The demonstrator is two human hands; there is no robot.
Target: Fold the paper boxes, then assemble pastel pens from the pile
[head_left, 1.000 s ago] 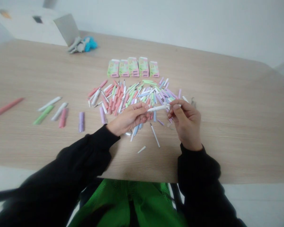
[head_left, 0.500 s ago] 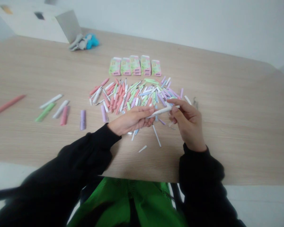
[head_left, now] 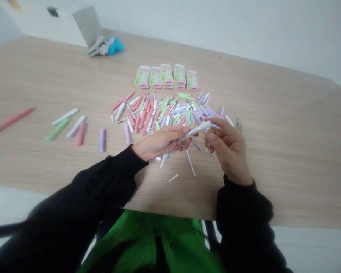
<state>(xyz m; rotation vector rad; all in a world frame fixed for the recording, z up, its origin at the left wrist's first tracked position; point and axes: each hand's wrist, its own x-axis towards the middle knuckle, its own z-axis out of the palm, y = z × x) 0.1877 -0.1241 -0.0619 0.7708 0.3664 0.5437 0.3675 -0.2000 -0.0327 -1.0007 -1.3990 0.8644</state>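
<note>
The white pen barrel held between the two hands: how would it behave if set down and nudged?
Probably stiff: the white pen barrel runs straight though the left hand grips only one end. Likely light, since a mere pinch carries it. Slim and round, it may well roll on the flat table if pushed sideways.

pretty packed wooden table (head_left: 287,144): pastel pen parts pile (head_left: 165,112), five small boxes (head_left: 166,77), loose pens (head_left: 74,129) off left

Over the bench (head_left: 272,125) both hands, left (head_left: 159,142) and right (head_left: 227,146), pinch a white pen (head_left: 195,131) (tilted up rightward) just before the pen pile (head_left: 165,112) and boxes (head_left: 166,76).
</note>
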